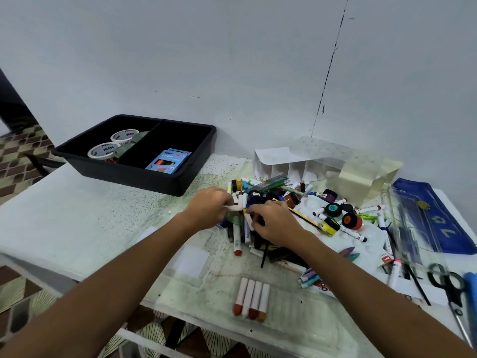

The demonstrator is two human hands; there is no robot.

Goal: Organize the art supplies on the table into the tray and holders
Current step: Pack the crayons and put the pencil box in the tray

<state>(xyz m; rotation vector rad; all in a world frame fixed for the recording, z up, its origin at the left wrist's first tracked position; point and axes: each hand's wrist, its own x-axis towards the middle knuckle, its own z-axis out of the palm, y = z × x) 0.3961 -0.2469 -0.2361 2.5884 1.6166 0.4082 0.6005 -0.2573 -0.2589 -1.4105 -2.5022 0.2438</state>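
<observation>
While most of the supplies lie unsorted on the pale speckled counter (77, 218), a sorting step is in hand: white-barrelled markers are being picked out of the jumbled heap of markers, pens and small paint pots (284, 202). The left hand (210, 206) is curled round a few white markers (238, 201) at the heap's left edge, and the right hand (275, 223) pinches another white marker (248, 221) just beside them — how firmly cannot be told. Four white crayon-like sticks with red and orange tips (251, 298) are laid side by side near the front edge. The black divided plastic tray (180, 186) stands at the back left, holding white tape rolls (113, 146) in one compartment and a blue pencil box (169, 161) in the other. A white-and-clear compartment holder (281, 166) stands behind the heap, apparently unfilled. By judgement, little is done yet; next, the gathered markers are to be lifted clear without dragging neighbours along — then carried to the holder or tray.
</observation>
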